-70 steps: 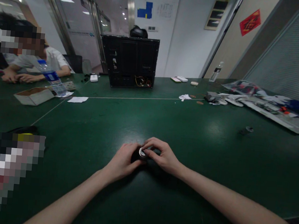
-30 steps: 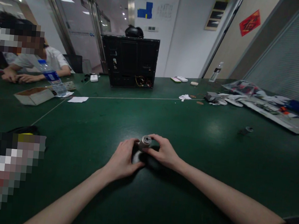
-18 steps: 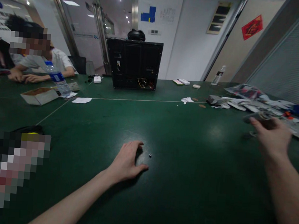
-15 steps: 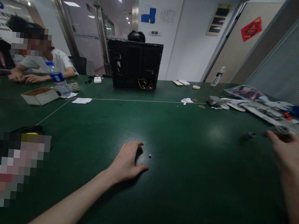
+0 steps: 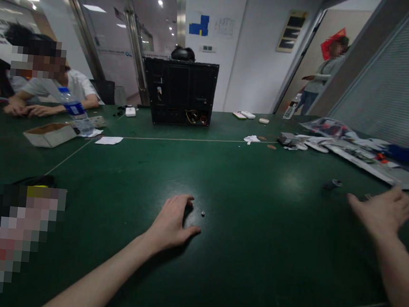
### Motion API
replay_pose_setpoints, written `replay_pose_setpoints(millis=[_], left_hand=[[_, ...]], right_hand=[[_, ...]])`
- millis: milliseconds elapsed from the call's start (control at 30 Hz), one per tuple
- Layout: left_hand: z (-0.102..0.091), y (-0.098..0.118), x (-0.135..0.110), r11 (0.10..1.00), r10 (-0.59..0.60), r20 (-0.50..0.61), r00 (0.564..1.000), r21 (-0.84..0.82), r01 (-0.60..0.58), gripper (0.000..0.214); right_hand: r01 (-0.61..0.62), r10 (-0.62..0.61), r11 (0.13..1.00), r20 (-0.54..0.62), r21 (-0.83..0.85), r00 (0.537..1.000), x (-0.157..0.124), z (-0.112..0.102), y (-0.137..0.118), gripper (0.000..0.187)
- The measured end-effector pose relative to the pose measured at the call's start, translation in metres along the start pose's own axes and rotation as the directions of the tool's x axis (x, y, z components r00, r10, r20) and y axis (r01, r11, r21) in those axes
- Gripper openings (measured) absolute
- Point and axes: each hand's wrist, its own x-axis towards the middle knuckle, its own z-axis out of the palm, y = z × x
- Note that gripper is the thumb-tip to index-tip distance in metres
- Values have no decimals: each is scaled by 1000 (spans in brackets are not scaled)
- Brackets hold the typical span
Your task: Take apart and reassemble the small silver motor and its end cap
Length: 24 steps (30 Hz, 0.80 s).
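Note:
My left hand [image 5: 173, 221] rests on the green table [image 5: 245, 262] with thumb and fingers apart, holding nothing. Just beyond its fingertips lies a tiny metallic ring-like piece [image 5: 202, 214], not touched by the hand. Over at the right, my right hand [image 5: 381, 212] is open, its thumb stretched away from the fingers. A dark part [image 5: 368, 197] shows partly behind that hand, mostly hidden; whether they touch I cannot tell. To the left of it, a short dark cylinder [image 5: 332, 184] lies on the table.
A black monitor-like panel [image 5: 181, 91] stands at the back. A flat white tray [image 5: 378, 166] with parts lies far right. At left are a white open box [image 5: 50, 135] and a water bottle [image 5: 75, 111]. One person [image 5: 326, 75] stands in the doorway; others sit left.
My right hand has let go of the dark part, and its fingers have spread. My left hand stays by the small piece. A person has appeared in the doorway.

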Motion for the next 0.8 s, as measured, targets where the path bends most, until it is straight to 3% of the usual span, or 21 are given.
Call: replay_pose_setpoints(millis=[33, 67, 100, 167, 233, 333, 367, 400, 467, 533, 600, 700, 800], left_hand=[[0, 0, 0, 1000, -1, 1, 1000, 1, 1, 66], [0, -1, 0, 1000, -3, 2, 1000, 0, 3, 66], [0, -1, 0, 1000, -6, 5, 1000, 0, 6, 66], [0, 0, 0, 1000, -7, 13, 1000, 1, 7, 64], [-1, 1, 1, 1000, 3, 22, 1000, 9, -3, 58], [-1, 3, 2, 999, 22, 26, 999, 46, -23, 43], [-1, 4, 3, 998, 25, 26, 999, 61, -27, 39], [-1, 5, 3, 997, 27, 25, 999, 75, -29, 35], [-1, 7, 4, 995, 28, 26, 999, 93, -30, 31], [-2, 8, 5, 995, 25, 32, 999, 98, -28, 28], [-2, 9, 6, 995, 23, 35, 999, 98, -26, 26], [-2, 10, 8, 995, 19, 37, 999, 94, -22, 24], [0, 11, 9, 996, 17, 34, 999, 83, -19, 25]], right_hand=[[-97, 88, 991, -98, -94, 991, 0, 3, -27, 83], [-86, 78, 987, -70, -134, 994, -1, 6, -57, 84], [-2, 5, 993, 26, -118, 1000, -4, 10, -89, 77], [185, -185, 982, 297, 28, 937, -13, 16, -155, 58], [269, -353, 933, 471, 238, 808, -29, 20, -218, 40], [363, -617, 786, 593, 501, 518, -58, 21, -295, 35], [388, -666, 746, 600, 541, 443, -67, 23, -314, 38], [422, -697, 716, 604, 556, 387, -74, 24, -329, 41], [495, -719, 683, 617, 538, 321, -84, 30, -349, 34], [518, -720, 673, 630, 528, 292, -88, 35, -356, 24], [420, -728, 680, 621, 601, 290, -90, 40, -356, 17], [25, -710, 654, 602, 756, 365, -92, 47, -347, 11], [-456, -611, 491, 667, 742, 427, -94, 58, -335, 11]])
